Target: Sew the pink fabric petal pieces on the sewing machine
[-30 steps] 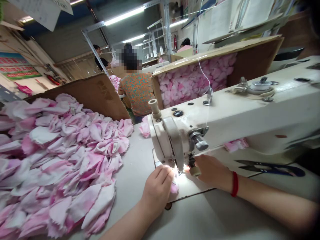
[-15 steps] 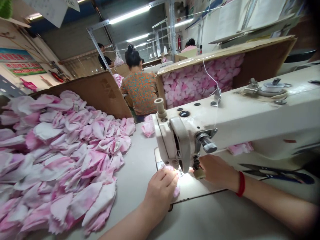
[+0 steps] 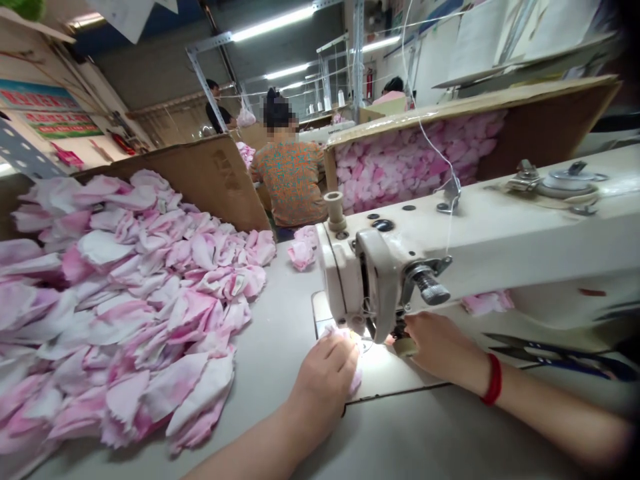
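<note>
Wrinkled matt cloth pieces (image 3: 150, 293); glossy painted sewing machine (image 3: 500, 247); ridged shiny metal knob (image 3: 434, 288).

Fabric pile (image 3: 145, 300) left of sewing machine (image 3: 490, 247), scissors (image 3: 560, 353) right

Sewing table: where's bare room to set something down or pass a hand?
Free: table strip between petal-like cloth pile and left hand; near tabletop between the two forearms, below the bed plate's dark edge.
Crowded: under the machine head, with left hand, cloth piece and right hand; right side, with snips beside the right wrist.
</note>
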The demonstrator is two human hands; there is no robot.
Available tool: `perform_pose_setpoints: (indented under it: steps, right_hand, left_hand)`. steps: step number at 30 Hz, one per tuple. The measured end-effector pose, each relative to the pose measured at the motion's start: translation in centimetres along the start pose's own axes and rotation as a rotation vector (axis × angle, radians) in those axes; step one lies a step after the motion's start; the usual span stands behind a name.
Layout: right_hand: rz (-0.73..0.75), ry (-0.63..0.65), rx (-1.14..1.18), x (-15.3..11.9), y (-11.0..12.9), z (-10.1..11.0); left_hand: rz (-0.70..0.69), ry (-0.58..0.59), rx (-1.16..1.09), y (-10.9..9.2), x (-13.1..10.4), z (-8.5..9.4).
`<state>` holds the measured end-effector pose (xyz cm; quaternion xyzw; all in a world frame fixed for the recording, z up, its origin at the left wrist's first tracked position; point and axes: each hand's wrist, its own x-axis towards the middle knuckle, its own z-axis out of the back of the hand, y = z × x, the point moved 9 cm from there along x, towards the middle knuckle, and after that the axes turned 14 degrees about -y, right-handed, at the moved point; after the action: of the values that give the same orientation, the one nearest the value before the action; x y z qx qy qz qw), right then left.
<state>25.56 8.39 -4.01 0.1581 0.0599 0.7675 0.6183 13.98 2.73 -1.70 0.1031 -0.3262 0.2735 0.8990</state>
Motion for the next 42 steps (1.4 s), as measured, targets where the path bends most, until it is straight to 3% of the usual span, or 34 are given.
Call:
perform_pose_setpoints:
  steps: [10, 14, 18, 23, 28, 33, 42]
  right_hand:
    - [0.055, -0.05, -0.071, -0.3, 0.0, -0.5]
    - [0.077, -0.064, -0.111, -0.1, 0.0, -0.7]
    - [0.08, -0.036, -0.142, 0.1, 0.0, -0.5]
    - [0.058, 0.038, 0.033, -0.4, 0.2, -0.2]
    - [0.058, 0.005, -0.013, -0.3, 0.4, 0.2]
    - [0.056, -0.031, -0.025, 0.0, 0.2, 0.6]
    - [0.102, -0.019, -0.045, 0.0, 0.2, 0.6]
  left_hand:
    - [-0.045, 0.037, 0.201, -0.4, 0.7, -0.6]
    - [-0.045, -0.001, 0.232, -0.4, 0.6, -0.6]
    - [0.003, -0.035, 0.174, 0.1, 0.3, -0.4]
    - [0.089, -0.072, -0.037, 1.3, 0.1, 0.1]
    - [0.159, -0.095, -0.147, 2.0, 0.4, 0.6]
    - [0.144, -0.091, -0.105, 1.6, 0.9, 0.9]
    - [0.074, -0.063, 0.061, 0.9, 0.7, -0.2]
